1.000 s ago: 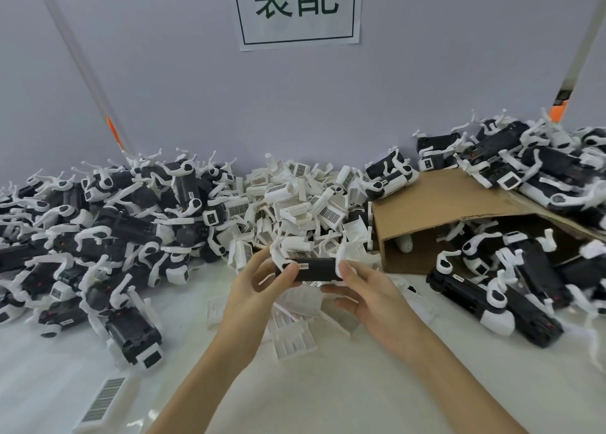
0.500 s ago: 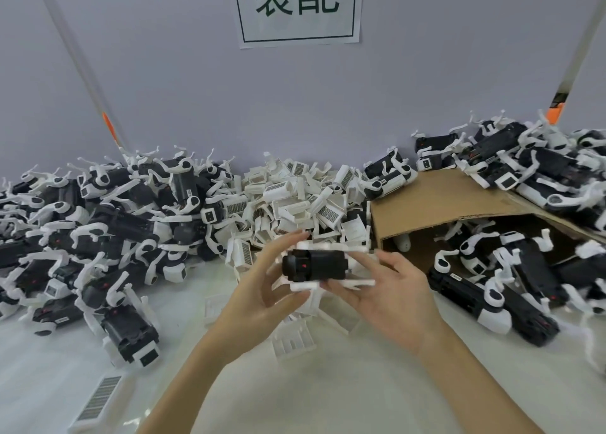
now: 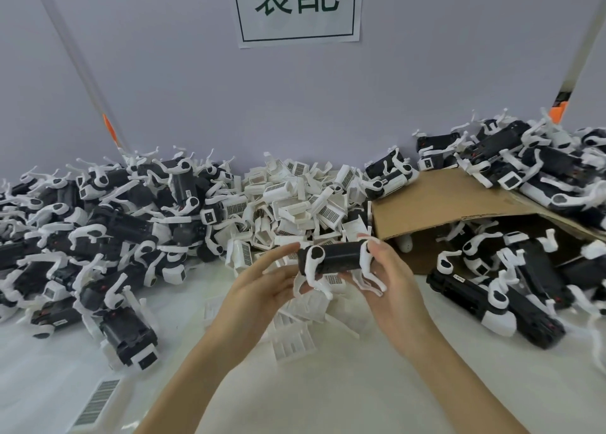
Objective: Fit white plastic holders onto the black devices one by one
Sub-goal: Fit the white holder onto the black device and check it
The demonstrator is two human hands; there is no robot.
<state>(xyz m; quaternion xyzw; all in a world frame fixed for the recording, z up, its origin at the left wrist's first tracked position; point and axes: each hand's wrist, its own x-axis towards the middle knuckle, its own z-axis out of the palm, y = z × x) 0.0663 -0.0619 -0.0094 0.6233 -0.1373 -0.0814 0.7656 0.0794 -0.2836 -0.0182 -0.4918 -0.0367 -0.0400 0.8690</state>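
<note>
A black device [image 3: 337,257], a smooth rounded bar with a white plastic holder [image 3: 310,267] clipped over its left end and another white bracket at its right end, is held level above a white surface [image 3: 328,384], its long axis running left to right and its left end turned slightly toward the camera. The left hand [image 3: 262,286] touches the left end with fingers nearly straight and spread, its grip wide and loose, while the right hand [image 3: 390,279] curls thumb and fingers around the right end in a closed grip on the device. Thin curved white prongs hang below the bar between the hands. Just behind it lies a heap of loose white holders [image 3: 295,204], boxy, ribbed and grilled. To the left sits a pile of fitted black-and-white devices [image 3: 98,224]; to the right, more spill from a brown cardboard box [image 3: 442,201] lying on its side. A printed sign [image 3: 296,7] with green characters hangs on the pale far wall.
</note>
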